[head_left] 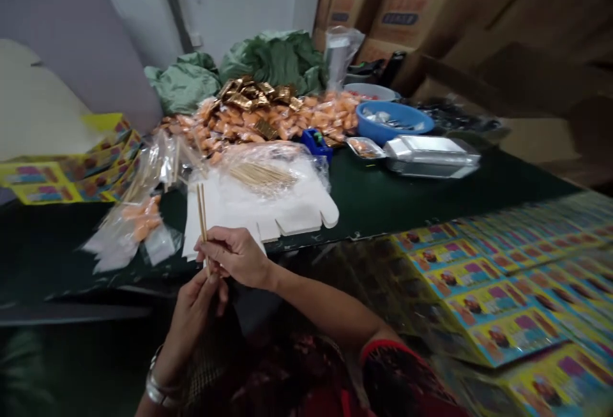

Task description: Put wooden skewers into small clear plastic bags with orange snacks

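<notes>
Two thin wooden sticks (pixel 202 212) stand upright near the front edge of the dark green table (pixel 397 200). My right hand (pixel 237 254) pinches them about halfway up. My left hand (pixel 194 311), with a metal bangle at the wrist, closes round their lower ends from below. Just beyond lie a stack of white die-cut cards (pixel 287 212) and a clear bag of more sticks (pixel 261 171). A small clear bag with orange pieces (pixel 136 219) lies to the left.
A heap of orange and gold wrapped packets (pixel 268 117) fills the table's middle back. A blue bowl (pixel 393 124) and silver foil trays (pixel 431 155) sit right. Yellow printed sheets (pixel 502 289) cover the right; yellow boxes (pixel 71 168) the left. Cardboard cartons (pixel 407 2) stand behind.
</notes>
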{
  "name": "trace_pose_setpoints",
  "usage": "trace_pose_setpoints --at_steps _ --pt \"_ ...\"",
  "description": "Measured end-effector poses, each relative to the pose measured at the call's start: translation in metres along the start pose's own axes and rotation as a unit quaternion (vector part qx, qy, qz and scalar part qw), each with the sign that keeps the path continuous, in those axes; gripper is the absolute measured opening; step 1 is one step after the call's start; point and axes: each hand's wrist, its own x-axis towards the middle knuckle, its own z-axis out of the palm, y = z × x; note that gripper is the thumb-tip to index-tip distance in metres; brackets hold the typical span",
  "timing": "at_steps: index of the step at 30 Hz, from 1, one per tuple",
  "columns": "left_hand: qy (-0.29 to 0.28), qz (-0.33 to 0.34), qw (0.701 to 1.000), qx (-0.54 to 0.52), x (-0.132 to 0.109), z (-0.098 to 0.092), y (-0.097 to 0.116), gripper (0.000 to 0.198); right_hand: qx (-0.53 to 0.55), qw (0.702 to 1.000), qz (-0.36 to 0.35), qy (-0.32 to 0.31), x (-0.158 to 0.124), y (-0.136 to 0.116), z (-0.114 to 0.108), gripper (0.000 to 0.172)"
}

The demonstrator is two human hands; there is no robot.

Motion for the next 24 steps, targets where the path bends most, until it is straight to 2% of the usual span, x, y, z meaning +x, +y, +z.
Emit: trace_pose_setpoints --at_steps 4,5,7,8,10,12,14,17,20,22,24 --pt "-0.04 -0.031 0.991 -0.126 -0.008 -0.011 -0.008 0.033 -0.074 0.996 0.036 -0.019 -0.006 0.004 0.002 0.026" --pt "-0.037 -0.023 0.986 -0.158 -0.012 -0.018 -0.009 0.037 -0.1 0.993 0.045 -0.039 -0.008 0.003 0.001 0.025" --pt "0.016 -0.003 0.978 -0.209 -0.021 -0.033 -0.008 0.049 -0.15 0.974 0.094 -0.142 -0.012 0.001 0.0 0.023" --pt "0.054 0.003 0.973 -0.226 -0.026 -0.04 -0.007 0.048 -0.182 0.956 0.119 -0.196 -0.014 0.002 0.001 0.022" --pt "0.108 0.005 0.963 -0.246 -0.034 -0.051 -0.005 0.032 -0.245 0.918 0.144 -0.278 -0.018 0.006 0.006 0.022" --pt "0.117 0.002 0.96 -0.253 -0.036 -0.059 -0.003 0.019 -0.297 0.893 0.135 -0.31 -0.023 0.011 0.013 0.024" --pt "0.124 0.006 0.956 -0.265 -0.032 -0.062 -0.002 0.02 -0.352 0.881 0.106 -0.297 -0.024 0.016 0.021 0.025" --pt "0.161 0.011 0.939 -0.302 -0.02 -0.067 -0.004 0.022 -0.422 0.873 0.065 -0.235 -0.023 0.018 0.028 0.023" --pt "0.163 -0.006 0.938 -0.305 -0.01 -0.077 -0.005 0.024 -0.394 0.89 0.061 -0.221 -0.02 0.016 0.028 0.039" --pt "0.14 -0.03 0.957 -0.253 -0.006 -0.091 -0.006 0.026 -0.364 0.902 0.05 -0.227 -0.017 0.014 0.024 0.041" --pt "0.168 -0.03 0.979 -0.114 -0.001 -0.111 -0.008 0.026 -0.366 0.906 0.037 -0.211 -0.012 0.012 0.018 0.041"
